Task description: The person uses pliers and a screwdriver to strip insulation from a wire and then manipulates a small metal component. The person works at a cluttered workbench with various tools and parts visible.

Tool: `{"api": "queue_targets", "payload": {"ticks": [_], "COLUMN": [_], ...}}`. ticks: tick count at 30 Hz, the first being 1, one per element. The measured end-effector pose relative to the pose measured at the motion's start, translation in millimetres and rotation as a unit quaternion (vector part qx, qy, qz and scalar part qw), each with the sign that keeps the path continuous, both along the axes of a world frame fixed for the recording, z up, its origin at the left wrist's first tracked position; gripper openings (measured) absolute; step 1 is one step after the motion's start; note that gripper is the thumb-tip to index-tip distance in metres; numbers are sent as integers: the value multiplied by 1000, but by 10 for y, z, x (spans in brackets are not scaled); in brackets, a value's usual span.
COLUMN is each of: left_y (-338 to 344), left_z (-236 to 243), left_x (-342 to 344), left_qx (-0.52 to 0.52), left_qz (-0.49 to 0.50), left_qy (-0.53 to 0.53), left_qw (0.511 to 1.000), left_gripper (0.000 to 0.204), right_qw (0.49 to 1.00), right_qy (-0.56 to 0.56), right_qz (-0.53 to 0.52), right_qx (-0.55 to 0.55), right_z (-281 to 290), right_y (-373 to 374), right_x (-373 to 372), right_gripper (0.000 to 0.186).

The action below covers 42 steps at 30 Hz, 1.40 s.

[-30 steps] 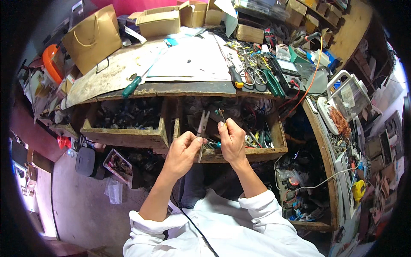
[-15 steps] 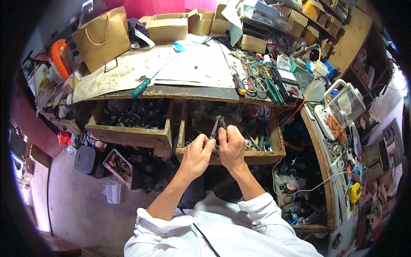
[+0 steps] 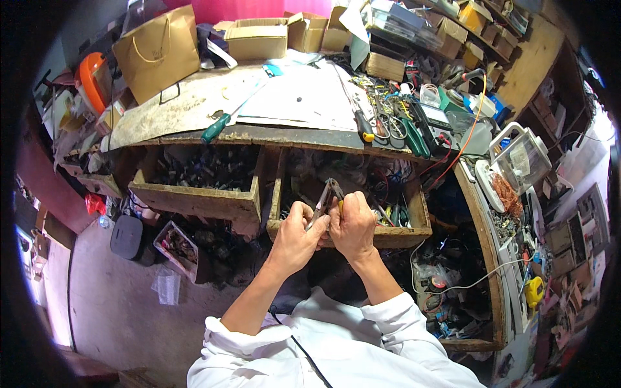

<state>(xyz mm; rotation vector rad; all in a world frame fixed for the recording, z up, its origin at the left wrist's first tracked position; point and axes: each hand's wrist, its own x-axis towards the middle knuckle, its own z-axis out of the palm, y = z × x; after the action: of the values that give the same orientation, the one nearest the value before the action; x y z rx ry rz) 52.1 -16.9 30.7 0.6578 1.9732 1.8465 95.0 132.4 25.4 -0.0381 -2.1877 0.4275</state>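
Note:
My left hand (image 3: 295, 238) and my right hand (image 3: 353, 225) work close together over the front of an open wooden drawer (image 3: 349, 240). Both are closed around a slim grey metal tool (image 3: 323, 199), which looks like pliers. Its two arms point away from me and meet at the tip, one running into each hand. A small yellow part shows beside my right fingers. Whether this is one tool or two, and whether a small piece sits at the tip, is too small to tell. Wires and handled tools lie in the drawer behind my hands.
A second open drawer (image 3: 194, 200) of dark small parts is at the left. On the bench lie white paper (image 3: 291, 97), a green-handled screwdriver (image 3: 216, 129), scissors (image 3: 394, 132) and many tools. At right stand a clear jug (image 3: 521, 161) and an open bin of parts (image 3: 446, 345).
My hands have shifted slightly and drawn closer together, the left thumb now nearer the right hand. The tool's arms look closer together than before. The view has moved a little.

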Motion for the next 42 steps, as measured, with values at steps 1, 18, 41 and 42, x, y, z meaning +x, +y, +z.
{"api": "queue_targets", "payload": {"ticks": [1,18,41,42], "left_y": [-2,-261,-370,-363], "left_z": [41,-6,-202,-218], "left_x": [30,-95,-161,-150], "left_qx": [13,-44,3,15], "left_qz": [-4,-114,-145,-146], "left_qy": [-21,49,-6,-31], "left_qw": [1000,991,989,989], "left_gripper": [20,25,27,27], "right_qw": [1000,962,648,652], "right_qy": [2,-131,-313,-308], "right_qz": [0,109,282,284], "right_qx": [5,-211,-635,-632], "right_z": [-4,225,280,275], "right_y": [2,-56,163,157], "right_x": [3,219,191,181], "right_gripper": [21,25,19,18]}}
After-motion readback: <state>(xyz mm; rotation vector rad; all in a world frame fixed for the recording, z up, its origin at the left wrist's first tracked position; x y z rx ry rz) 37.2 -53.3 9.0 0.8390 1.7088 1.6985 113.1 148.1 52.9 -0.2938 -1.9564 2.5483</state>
